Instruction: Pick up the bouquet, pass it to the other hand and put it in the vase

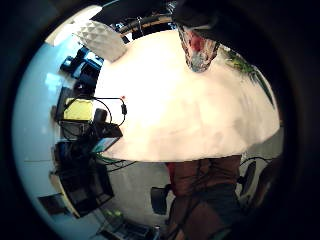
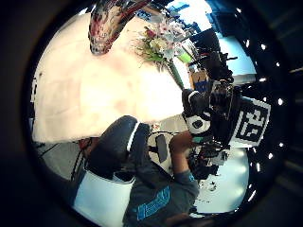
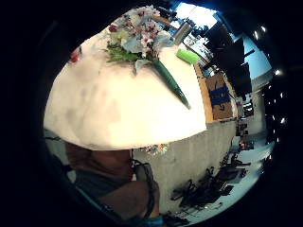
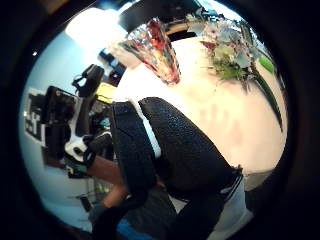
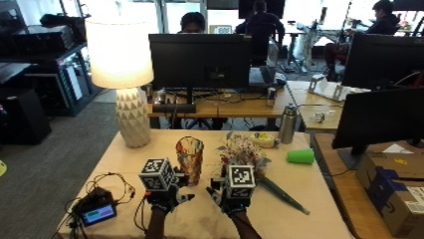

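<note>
The bouquet (image 5: pixel 241 151) of white and pink flowers lies on the pale table (image 5: pixel 311 219), its green wrapped stem (image 5: pixel 283 195) pointing toward the front right. A tall red-patterned glass vase (image 5: pixel 189 159) stands upright just left of it. My left hand (image 5: pixel 163 197) hovers in front of the vase and my right hand (image 5: pixel 229 198) hovers in front of the flowers. Both have spread fingers and hold nothing. The palm views show the vase (image 2: pixel 106 23) beside the bouquet (image 2: pixel 161 42), the bouquet (image 3: pixel 137 33) lying flat, and my right fingers (image 4: pixel 170 145) loosely bent before the vase (image 4: pixel 155 50).
A white lamp (image 5: pixel 130 94) stands at the back left. A metal bottle (image 5: pixel 287 124) and a green cup (image 5: pixel 301 156) sit at the back right. A small screen device (image 5: pixel 97 213) with cables lies at the front left. Monitors stand on a desk behind.
</note>
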The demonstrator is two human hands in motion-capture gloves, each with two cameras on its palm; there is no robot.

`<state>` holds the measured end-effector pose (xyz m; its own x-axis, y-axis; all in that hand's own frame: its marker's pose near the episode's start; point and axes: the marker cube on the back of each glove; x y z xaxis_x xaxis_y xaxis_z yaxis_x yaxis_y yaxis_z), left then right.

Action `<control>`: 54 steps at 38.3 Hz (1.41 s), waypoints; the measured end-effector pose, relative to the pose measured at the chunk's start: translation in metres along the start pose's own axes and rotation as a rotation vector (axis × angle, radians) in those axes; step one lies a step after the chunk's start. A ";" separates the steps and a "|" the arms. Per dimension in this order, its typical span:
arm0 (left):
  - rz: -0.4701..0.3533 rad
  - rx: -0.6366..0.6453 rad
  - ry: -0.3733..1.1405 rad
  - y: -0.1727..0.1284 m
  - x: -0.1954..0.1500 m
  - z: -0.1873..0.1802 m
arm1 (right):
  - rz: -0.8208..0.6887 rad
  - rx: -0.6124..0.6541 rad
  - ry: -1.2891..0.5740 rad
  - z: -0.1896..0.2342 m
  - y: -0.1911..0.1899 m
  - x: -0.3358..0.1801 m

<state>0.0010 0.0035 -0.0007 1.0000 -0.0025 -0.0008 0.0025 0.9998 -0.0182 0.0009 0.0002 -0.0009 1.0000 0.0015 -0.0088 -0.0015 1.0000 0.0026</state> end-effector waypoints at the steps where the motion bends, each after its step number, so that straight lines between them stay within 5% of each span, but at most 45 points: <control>1: 0.000 -0.001 0.000 0.000 0.000 0.000 | -0.001 0.001 0.000 0.000 0.000 0.000; 34: 0.032 -0.008 0.018 -0.003 0.004 0.001 | -0.041 -0.017 -0.022 -0.008 0.007 0.007; 45: 0.030 0.026 0.036 0.004 0.005 -0.005 | 0.054 0.007 0.047 -0.007 0.009 0.103; 54: 0.044 0.012 0.041 0.000 0.011 0.004 | 0.148 -0.009 0.047 0.036 -0.009 0.194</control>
<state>0.0118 0.0039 0.0034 0.9983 0.0410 -0.0421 -0.0413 0.9991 -0.0057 0.1952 -0.0084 0.0331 0.9873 0.1487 -0.0553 -0.1491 0.9888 -0.0022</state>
